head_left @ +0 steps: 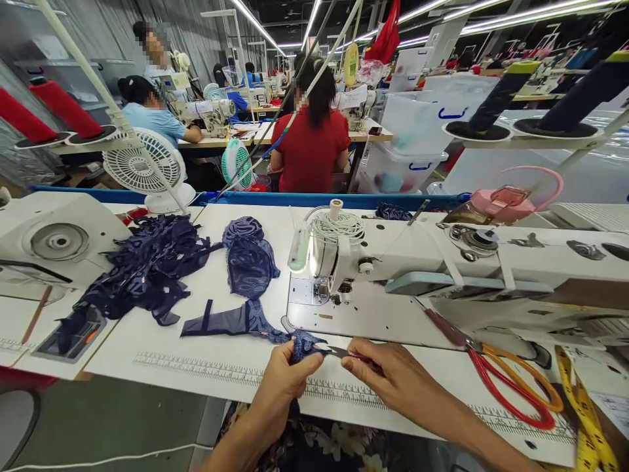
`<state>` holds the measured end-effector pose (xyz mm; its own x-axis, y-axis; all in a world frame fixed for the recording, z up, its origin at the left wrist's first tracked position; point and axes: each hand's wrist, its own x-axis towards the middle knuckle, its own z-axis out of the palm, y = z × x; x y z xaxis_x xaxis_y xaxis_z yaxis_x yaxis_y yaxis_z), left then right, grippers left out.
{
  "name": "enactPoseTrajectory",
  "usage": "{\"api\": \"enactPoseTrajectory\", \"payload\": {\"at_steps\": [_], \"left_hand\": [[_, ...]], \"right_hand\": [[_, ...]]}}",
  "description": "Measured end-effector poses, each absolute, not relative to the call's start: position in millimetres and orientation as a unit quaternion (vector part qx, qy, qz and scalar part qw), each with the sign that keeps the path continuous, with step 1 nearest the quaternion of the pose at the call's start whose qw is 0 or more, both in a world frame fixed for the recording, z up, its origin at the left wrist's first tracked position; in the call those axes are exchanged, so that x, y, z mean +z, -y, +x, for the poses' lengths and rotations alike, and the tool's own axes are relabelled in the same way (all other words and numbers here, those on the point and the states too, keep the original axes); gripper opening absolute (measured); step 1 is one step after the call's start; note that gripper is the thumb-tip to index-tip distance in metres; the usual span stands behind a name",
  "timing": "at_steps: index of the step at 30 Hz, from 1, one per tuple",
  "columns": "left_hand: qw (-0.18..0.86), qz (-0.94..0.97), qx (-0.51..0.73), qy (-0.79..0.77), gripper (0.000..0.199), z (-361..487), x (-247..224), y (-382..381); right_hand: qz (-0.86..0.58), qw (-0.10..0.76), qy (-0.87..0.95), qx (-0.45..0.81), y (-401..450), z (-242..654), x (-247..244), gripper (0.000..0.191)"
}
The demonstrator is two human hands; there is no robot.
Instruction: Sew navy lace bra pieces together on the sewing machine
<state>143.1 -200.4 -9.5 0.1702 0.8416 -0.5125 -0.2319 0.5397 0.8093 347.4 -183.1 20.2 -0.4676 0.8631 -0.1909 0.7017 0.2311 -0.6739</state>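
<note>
Pinching navy lace garment (263,326) in left hand (287,377), just in front of sewing machine (388,252). Gripping slim metal tool (338,352), perhaps snips, mostly hidden, in right hand (382,368), tip at garment. Left of machine, on surface (125,337): navy lace heap (147,269). Before machine's right end: scissors (474,349).

Left hand (289,373) over table's (152,337) near edge, thumb stretched rightward, index finger bent, both closed in pinch. Left forearm (258,423) bare, rising steeply from below edge. Right hand (351,359) just inside near edge, knuckles up, fingers curled in grip. Right forearm (457,413) bare, slanting across edge from right. Hands near, not touching.
</note>
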Motion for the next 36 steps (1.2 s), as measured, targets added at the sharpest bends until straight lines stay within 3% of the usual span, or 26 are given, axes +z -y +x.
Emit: {"api": "enactPoseTrajectory", "payload": {"at_steps": [9,17,23,28,36], "left_hand": [[0.699,0.293,0.380,-0.531,0.035,141,-8,201],[0.707,0.291,0.376,-0.524,0.038,141,-5,198],[0.703,0.294,0.368,-0.532,0.040,140,-7,199],[0.701,0.295,0.366,-0.536,0.036,138,-7,199],[0.681,0.327,0.345,-0.557,0.026,138,-5,199]], "right_hand": [[-0.501,0.089,0.794,0.334,184,349,20,0.036],[-0.506,0.191,0.661,0.520,180,331,10,0.031],[-0.507,0.228,0.617,0.557,180,313,0,0.028],[-0.485,0.173,0.661,0.546,179,332,7,0.027],[-0.501,0.078,0.744,0.435,182,344,18,0.042]]}}
